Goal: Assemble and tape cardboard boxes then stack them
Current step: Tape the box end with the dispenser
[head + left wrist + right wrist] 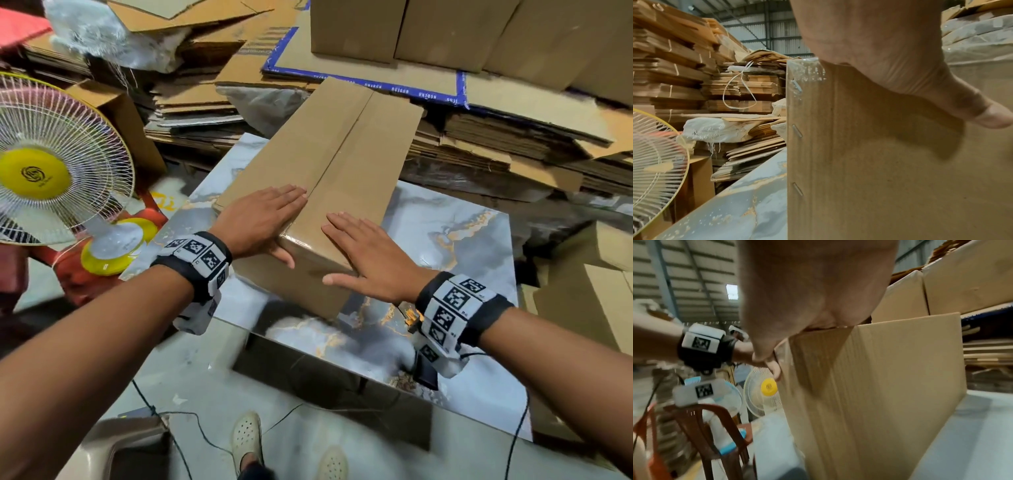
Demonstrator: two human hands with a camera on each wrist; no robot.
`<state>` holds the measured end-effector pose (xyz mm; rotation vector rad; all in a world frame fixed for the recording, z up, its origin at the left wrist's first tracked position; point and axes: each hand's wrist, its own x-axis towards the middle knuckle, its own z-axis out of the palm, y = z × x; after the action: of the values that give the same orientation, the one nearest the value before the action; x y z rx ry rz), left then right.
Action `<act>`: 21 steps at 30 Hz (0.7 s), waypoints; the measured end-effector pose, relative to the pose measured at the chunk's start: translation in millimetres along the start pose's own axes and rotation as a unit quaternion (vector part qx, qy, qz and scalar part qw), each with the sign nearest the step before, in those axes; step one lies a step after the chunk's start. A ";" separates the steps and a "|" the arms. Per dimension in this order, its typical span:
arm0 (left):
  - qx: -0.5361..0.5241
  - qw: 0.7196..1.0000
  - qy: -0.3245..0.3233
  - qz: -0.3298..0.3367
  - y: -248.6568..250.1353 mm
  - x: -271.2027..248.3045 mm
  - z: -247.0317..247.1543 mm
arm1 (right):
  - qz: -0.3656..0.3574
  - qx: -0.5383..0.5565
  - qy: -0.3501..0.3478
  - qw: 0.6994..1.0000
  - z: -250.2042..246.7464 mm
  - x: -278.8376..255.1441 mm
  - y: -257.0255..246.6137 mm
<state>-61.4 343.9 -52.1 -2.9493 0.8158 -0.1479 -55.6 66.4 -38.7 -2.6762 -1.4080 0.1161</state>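
Observation:
A long brown cardboard box (pixel 342 154) lies on the marble-patterned table (pixel 455 246), its two top flaps meeting along a centre seam. Clear glossy tape covers the near end of the seam. My left hand (pixel 263 216) lies flat on the left flap with straight fingers, its thumb hanging over the near face. My right hand (pixel 366 246) rests flat on the right flap near the box's corner, thumb spread out. In the left wrist view the box's (pixel 879 162) stapled edge and the thumb show. The right wrist view shows the box's (pixel 879 386) side under my palm.
Stacks of flattened cardboard (pixel 191 102) lie behind the table. Finished boxes (pixel 445 31) stand at the back right. A white fan with a yellow hub (pixel 37 171) stands left. A dark tool (pixel 424 370) sits on the table under my right wrist. A brown chair (pixel 711 426) stands nearby.

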 end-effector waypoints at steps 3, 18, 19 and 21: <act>-0.004 1.000 0.007 0.001 0.9 -1.2 -1.3 | 0.055 0.020 0.111 0.992 10.1 10.4 -18.9; -0.006 0.999 -0.028 0.014 -1.9 -2.0 4.3 | 0.139 -0.071 0.152 0.976 19.2 27.3 -48.9; -0.010 0.999 -0.029 0.021 -3.2 -1.9 5.5 | 0.143 -0.079 0.146 0.976 21.6 28.9 -51.3; -0.008 0.998 -0.027 0.050 -8.1 -2.0 4.5 | 0.144 -0.085 0.107 0.980 23.1 28.6 -49.7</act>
<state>-58.5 352.0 -55.8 -2.9047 0.9597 -0.0553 -82.8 119.4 -55.2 -2.9102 -1.0050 -0.2713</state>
